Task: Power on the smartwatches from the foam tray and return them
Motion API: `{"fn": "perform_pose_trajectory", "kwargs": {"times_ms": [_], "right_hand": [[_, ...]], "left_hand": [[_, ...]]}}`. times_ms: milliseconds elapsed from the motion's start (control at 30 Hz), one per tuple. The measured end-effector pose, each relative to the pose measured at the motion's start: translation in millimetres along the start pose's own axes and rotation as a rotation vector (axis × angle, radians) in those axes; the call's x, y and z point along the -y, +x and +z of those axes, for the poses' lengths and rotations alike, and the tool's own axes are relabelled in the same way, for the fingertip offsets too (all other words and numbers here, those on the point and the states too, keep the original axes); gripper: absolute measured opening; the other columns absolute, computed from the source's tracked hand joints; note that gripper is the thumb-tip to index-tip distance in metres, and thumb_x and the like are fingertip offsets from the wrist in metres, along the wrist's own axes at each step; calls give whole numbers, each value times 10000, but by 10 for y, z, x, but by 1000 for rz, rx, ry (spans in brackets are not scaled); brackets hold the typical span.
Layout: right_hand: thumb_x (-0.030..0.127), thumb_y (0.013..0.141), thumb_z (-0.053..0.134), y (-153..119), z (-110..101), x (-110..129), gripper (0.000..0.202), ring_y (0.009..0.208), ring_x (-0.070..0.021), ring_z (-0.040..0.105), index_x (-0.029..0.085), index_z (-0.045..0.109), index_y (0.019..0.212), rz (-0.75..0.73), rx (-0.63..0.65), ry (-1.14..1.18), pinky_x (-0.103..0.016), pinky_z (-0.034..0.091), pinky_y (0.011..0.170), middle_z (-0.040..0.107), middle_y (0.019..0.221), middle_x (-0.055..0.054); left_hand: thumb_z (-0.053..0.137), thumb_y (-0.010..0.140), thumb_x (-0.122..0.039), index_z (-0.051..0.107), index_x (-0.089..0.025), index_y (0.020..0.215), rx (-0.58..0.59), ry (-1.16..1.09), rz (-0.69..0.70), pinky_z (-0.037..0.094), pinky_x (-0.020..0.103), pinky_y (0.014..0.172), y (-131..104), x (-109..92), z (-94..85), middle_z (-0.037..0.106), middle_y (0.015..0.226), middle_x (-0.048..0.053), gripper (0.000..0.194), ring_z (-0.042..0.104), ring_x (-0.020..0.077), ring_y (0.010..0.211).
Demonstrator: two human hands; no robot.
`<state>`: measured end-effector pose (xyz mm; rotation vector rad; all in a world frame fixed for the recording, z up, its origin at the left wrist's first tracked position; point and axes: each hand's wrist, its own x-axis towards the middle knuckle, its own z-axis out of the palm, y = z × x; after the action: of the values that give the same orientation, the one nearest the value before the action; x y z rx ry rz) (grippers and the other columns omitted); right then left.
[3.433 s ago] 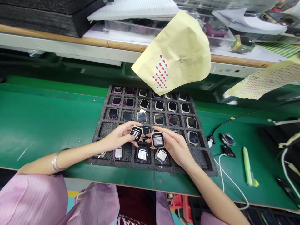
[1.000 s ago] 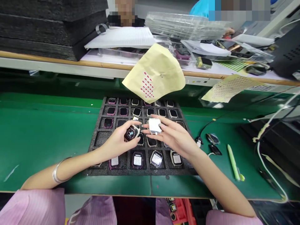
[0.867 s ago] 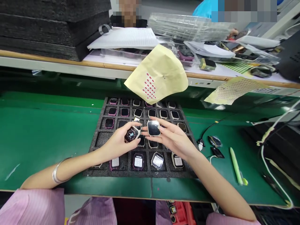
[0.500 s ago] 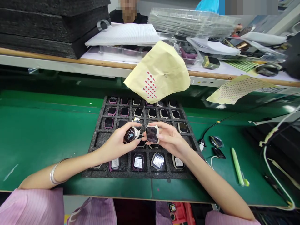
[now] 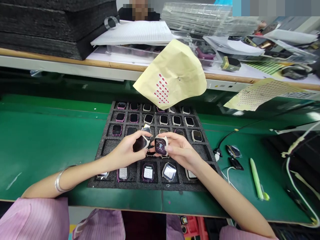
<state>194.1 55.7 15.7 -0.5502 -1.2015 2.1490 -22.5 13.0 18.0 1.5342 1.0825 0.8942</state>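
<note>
My left hand grips a light-cased smartwatch with a dark screen. In my right hand is a second light-cased smartwatch, its screen lit with a small figure. Both watches are side by side above a black foam tray, with the fingertips of the two hands close together. Purple-cased and light-cased watches sit in the tray's compartments. Several in the front row, such as a purple one, show pale, list-like screens. The hands cover part of the tray's middle.
A yellow sheet with red arrow stickers hangs from the shelf edge over the tray's back. Black foam blocks are stacked at the upper left. To the right lie a green pen, cables and a small black device.
The screen of the watch in my left hand has gone from a lit face to dark. The one in my right hand has lit up. The whole view has shifted slightly.
</note>
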Motion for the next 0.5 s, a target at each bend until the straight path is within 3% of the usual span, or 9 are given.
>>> {"fn": "perform_pose_trajectory", "kwargs": {"times_ms": [367,500], "right_hand": [[197,786,751,10,33,21,371,924,-258,704,217,660,1145,6,-56,-36,-392,568,803,713,1048,-99],[195,764,773,7,19,4,347,898,-259,709,207,689,1100,9,-59,-75,-379,572,781,724,1004,-93]], "left_hand": [[557,805,-152,501,-183,1189,-37,22,42,457,272,780,14,32,19,596,979,31,389,563,161,846],[553,815,-159,508,-180,1176,-28,49,36,450,258,756,15,19,12,606,935,18,364,566,151,814]]}}
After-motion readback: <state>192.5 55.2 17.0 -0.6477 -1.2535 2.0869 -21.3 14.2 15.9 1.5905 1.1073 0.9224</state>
